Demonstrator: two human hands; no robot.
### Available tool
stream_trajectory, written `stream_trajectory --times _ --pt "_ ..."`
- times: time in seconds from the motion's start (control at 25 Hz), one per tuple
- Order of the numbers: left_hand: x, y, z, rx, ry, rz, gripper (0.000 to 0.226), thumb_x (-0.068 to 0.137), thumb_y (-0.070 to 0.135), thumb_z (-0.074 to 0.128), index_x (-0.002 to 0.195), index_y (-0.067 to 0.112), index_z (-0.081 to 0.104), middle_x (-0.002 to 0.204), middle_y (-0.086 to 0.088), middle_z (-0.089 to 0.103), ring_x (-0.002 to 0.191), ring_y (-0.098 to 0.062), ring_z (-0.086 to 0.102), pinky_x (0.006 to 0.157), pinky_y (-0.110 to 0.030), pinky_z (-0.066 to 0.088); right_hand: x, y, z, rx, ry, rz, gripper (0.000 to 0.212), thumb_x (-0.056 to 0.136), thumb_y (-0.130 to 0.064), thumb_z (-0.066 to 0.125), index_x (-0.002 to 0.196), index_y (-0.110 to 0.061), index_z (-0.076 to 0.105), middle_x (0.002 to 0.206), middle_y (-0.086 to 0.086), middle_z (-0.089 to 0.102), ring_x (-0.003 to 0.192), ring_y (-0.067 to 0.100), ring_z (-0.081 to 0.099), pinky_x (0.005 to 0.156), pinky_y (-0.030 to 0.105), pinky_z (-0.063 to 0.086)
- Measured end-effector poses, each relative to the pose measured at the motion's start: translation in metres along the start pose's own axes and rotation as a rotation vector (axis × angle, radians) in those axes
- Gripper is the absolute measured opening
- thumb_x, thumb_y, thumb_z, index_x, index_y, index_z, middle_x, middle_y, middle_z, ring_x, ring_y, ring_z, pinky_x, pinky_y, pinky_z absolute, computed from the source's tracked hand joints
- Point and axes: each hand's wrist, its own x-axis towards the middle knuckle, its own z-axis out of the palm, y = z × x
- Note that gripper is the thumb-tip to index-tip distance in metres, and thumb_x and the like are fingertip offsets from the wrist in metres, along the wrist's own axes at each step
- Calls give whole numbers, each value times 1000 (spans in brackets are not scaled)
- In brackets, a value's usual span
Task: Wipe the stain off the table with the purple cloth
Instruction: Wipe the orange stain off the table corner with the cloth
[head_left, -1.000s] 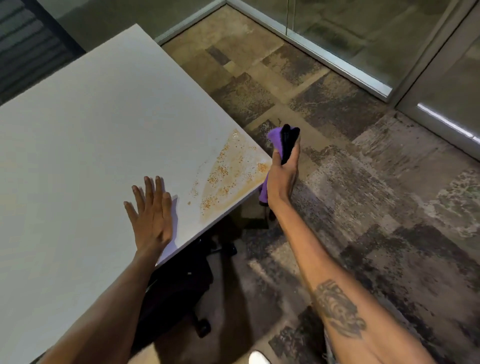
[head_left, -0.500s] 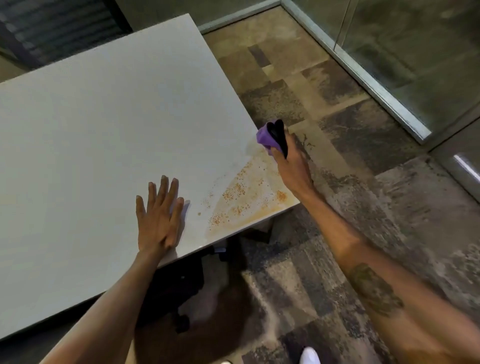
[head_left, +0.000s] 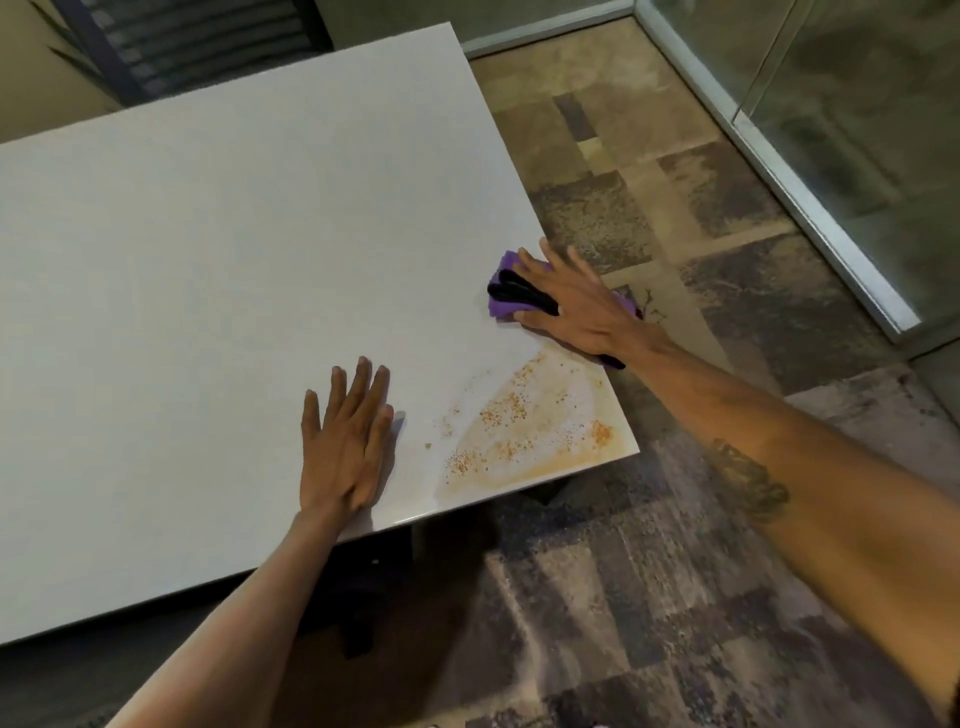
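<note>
An orange, speckled stain (head_left: 524, 431) covers the near right corner of the white table (head_left: 234, 270). The purple cloth (head_left: 503, 301), with a black part on top, lies on the table at its right edge, just beyond the stain. My right hand (head_left: 576, 306) presses flat on the cloth with fingers spread, hiding most of it. My left hand (head_left: 350, 441) rests flat on the table to the left of the stain, fingers apart, holding nothing.
A patchwork carpet floor (head_left: 675, 218) lies right of and below the table. A glass wall with a metal base rail (head_left: 810, 208) runs along the far right. A dark chair base (head_left: 358, 613) sits under the table's near edge.
My right hand carried the cloth from the air beside the table's corner onto the tabletop and now presses it down beyond the stain. My left hand stayed flat on the table.
</note>
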Motion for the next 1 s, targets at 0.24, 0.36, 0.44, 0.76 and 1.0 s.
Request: stream_trajectory --times 0.24,0.36,0.44,0.76,1.0 --pt "1 0 3 23 -2 -32 58 110 48 16 162 37 -6 171 16 -13 158 -12 -15 123 -34 -23 -25 0 9 145 11 2 75 99 -55 49 160 -24 19 167 -2 18 148 -2 9 125 32 9" --pt "1 2 2 1 -31 -34 57 110 47 13 162 37 -7 171 14 -15 157 -13 -19 126 -42 -16 -53 -9 10 173 -19 10 75 98 -57 50 159 -25 21 166 -6 20 152 1 11 127 33 8" --pt "0 2 -1 23 -33 -30 57 110 46 11 163 32 -4 172 8 -12 158 -18 -16 128 -50 -8 -76 -18 14 174 -19 26 74 97 -57 49 159 -25 23 166 -6 20 151 1 11 127 34 8" --pt "-13 13 -19 30 -25 -258 57 107 46 24 159 23 21 168 -5 18 156 -33 12 122 -63 15 -125 -76 47 9 94 331 75 102 -60 26 160 -16 10 168 0 4 155 13 -2 127 37 -3" --pt "-21 4 -20 3 -33 -225 58 108 47 19 163 27 16 172 1 11 160 -27 6 126 -55 10 -95 -123 69 5 283 727 73 104 -55 21 160 -11 5 169 7 0 156 22 -7 127 41 -4"
